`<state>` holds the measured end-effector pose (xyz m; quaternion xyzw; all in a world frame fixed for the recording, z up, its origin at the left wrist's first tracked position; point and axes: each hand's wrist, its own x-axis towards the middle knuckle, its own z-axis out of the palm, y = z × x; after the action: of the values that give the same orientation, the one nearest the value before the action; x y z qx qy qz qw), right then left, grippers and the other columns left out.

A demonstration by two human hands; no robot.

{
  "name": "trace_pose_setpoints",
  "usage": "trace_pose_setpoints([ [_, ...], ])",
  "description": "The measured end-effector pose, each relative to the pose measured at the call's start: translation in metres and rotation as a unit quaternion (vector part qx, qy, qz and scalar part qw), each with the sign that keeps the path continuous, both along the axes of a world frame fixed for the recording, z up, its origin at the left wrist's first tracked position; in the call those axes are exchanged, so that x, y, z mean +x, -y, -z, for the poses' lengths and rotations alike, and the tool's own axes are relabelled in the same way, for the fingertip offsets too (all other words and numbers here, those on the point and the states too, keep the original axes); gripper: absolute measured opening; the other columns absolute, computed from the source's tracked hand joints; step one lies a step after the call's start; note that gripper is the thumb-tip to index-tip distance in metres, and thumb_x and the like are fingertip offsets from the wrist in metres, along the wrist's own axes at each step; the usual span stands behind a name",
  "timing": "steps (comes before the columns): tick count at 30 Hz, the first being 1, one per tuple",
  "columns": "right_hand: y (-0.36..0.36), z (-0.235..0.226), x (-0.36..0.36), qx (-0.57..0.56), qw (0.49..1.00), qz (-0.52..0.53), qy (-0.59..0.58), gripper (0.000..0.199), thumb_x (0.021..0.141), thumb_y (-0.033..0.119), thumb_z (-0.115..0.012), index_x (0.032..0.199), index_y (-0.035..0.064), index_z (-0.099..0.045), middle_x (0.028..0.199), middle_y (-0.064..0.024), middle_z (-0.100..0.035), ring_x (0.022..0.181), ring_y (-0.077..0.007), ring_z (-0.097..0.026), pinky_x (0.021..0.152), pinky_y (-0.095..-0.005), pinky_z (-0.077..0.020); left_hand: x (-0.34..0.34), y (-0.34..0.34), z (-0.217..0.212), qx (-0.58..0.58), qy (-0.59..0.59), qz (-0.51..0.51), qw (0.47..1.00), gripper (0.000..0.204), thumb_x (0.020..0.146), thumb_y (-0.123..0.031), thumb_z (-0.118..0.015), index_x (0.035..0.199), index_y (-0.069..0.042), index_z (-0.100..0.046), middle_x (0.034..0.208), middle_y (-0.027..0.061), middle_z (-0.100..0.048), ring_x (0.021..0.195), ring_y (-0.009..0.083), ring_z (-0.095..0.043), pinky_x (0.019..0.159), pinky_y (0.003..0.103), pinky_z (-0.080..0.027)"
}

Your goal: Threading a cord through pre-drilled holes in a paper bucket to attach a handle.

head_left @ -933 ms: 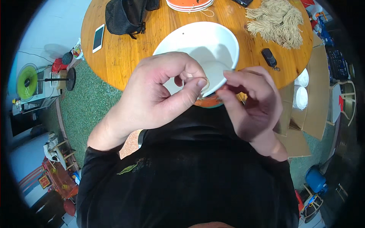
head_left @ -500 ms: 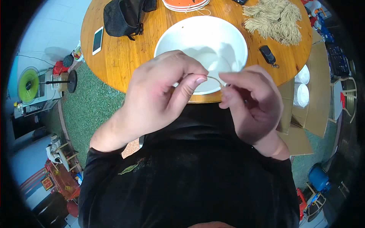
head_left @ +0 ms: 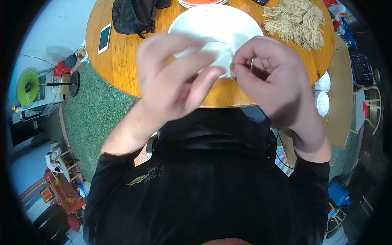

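Observation:
Smeared by motion, my left hand (head_left: 165,81) hovers over the front left of a large white basin (head_left: 218,24). Its thumb and fingers are apart, and nothing shows between them. To its right, my right hand (head_left: 279,75) is closed in a pinch at the basin's front right rim. A tiny bit of thin beige cord (head_left: 233,74) shows at its fingertips; the rest of the cord is hidden or too fine to make out. Beyond my right hand, a bundle of beige yarn (head_left: 298,24) lies on the round wooden table (head_left: 122,65).
A white phone (head_left: 104,38) and a black mesh bag (head_left: 132,18) lie on the table's left side. Orange-and-white plates (head_left: 202,3) are at the far edge. Cardboard (head_left: 341,102) stands to the right, and a green fan (head_left: 28,86) to the left.
My hands have moved apart; the left has let go of the cord and opened. My right hand has risen and turned, its fingers now curled. The basin sits higher in view.

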<state>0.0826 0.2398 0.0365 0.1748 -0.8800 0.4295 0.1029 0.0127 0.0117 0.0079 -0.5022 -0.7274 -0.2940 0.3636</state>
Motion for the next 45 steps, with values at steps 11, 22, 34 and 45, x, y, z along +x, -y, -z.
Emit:
trace_pose_setpoints([
  [11, 0.013, 0.008, -0.005, -0.26, 0.939, 0.061, 0.218, 0.016, 0.099, 0.013, -0.072, 0.103, -0.0025, -0.074, 0.09, -0.0042, -0.074, 0.08, -0.0102, -0.069, 0.072, -0.0248, -0.0542, 0.038, -0.032, 0.064, 0.155, 0.45, -0.017, 0.879, 0.07, 0.074, -0.022, -0.104, 0.124, -0.003, -0.06, 0.104, 0.0079, -0.06, 0.086, 0.0162, -0.065, 0.076, 0.03, -0.058],
  [22, 0.01, 0.005, -0.012, -0.41, 0.858, 0.055, 0.306, 0.019, 0.108, 0.018, -0.064, 0.1, 0.0006, -0.066, 0.068, 0.0012, -0.054, 0.045, -0.0017, -0.037, 0.041, -0.0164, -0.029, 0.029, -0.041, 0.066, 0.226, 0.458, 0.083, 0.856, 0.026, 0.087, -0.005, -0.09, 0.103, -0.002, -0.07, 0.1, 0.0079, -0.069, 0.085, 0.0198, -0.069, 0.076, 0.031, -0.058],
  [34, 0.015, 0.003, -0.002, -0.579, 0.751, -0.02, 0.316, 0.024, 0.11, 0.022, -0.061, 0.103, 0.0002, -0.068, 0.074, -0.0021, -0.062, 0.057, -0.0075, -0.055, 0.053, -0.0188, -0.0439, 0.031, -0.038, 0.051, 0.202, 0.406, 0.107, 0.885, 0.013, 0.099, 0.005, -0.071, 0.106, 0.002, -0.061, 0.108, 0.0131, -0.068, 0.093, 0.0196, -0.069, 0.083, 0.031, -0.056],
  [45, 0.016, 0.042, 0.0, -0.256, 0.945, 0.093, -0.182, 0.015, 0.098, -0.007, -0.073, 0.111, -0.0029, -0.067, 0.1, -0.0082, -0.074, 0.088, -0.0105, -0.069, 0.08, -0.0239, -0.0555, 0.027, -0.02, 0.021, 0.32, 0.694, 0.263, 0.589, 0.011, 0.112, 0.001, -0.052, 0.121, -0.004, -0.057, 0.094, 0.0093, -0.071, 0.078, 0.0103, -0.065, 0.069, 0.021, -0.051],
])
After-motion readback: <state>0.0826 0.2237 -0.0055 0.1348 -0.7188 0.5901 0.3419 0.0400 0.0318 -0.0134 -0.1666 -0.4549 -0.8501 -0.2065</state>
